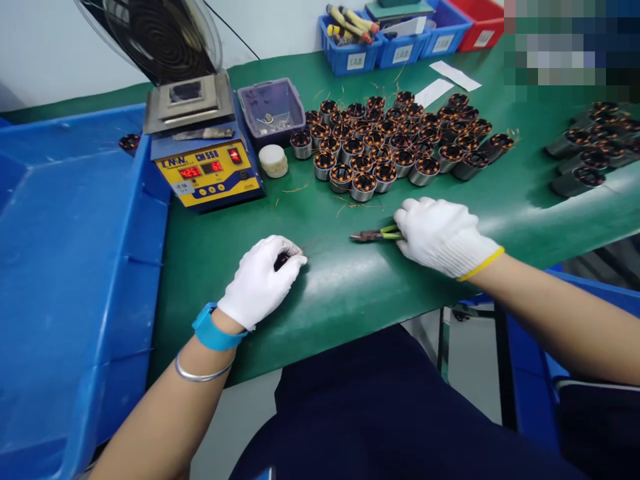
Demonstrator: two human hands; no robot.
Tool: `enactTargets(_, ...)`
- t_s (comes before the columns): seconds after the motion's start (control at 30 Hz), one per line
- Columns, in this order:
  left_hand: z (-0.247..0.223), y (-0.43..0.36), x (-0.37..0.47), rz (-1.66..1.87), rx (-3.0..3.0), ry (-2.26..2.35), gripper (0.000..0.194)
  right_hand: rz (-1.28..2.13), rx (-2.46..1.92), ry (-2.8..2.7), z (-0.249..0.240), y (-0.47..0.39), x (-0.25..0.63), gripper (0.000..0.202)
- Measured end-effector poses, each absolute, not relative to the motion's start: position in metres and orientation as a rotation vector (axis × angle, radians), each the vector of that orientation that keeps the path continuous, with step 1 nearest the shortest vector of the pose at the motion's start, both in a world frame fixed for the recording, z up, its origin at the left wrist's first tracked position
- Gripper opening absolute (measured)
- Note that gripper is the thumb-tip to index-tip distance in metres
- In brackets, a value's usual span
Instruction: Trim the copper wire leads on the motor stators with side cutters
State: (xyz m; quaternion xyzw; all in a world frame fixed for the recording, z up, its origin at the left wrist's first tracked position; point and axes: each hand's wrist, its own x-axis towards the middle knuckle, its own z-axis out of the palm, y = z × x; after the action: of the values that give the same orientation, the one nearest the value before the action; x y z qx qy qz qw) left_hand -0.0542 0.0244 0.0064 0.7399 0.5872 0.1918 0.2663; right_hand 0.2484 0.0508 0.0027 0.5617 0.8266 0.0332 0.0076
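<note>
My left hand [264,277], in a white glove, is closed around a small dark part with a reddish spot [281,261]. Most of that part is hidden by the fingers, though it resembles the motor stators nearby. Fine wires seem to stick out past the fingertips. In my right hand [440,233], gloved in white with a yellow cuff, are side cutters [370,236] with green handles, their jaws pointing left just above the green table or lying on it. Behind both hands stand many motor stators [363,185], metal cylinders with copper windings and loose wire ends.
A blue and yellow solder pot [207,175] with lit red displays stands at the left, beside a big blue tray [55,267]. Close by are a purple bin [273,110] and a round white block [273,162]. Blue tool bins [353,60] line the back. More stators [580,180] lie right.
</note>
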Motion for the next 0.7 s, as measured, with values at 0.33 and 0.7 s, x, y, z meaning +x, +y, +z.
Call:
enactTargets(0.33, 0.001, 0.026, -0.052, 0.585, 1.919, 1.596, 0.017, -0.955, 2.164, 2.855, 0.014, 0.029, 0.211, 0.049)
enactTargets(0.7, -0.001, 0.027, -0.052, 0.582, 1.952, 1.588, 0.019, -2.789, 1.217, 1.244, 0.02, 0.017, 0.172, 0.066)
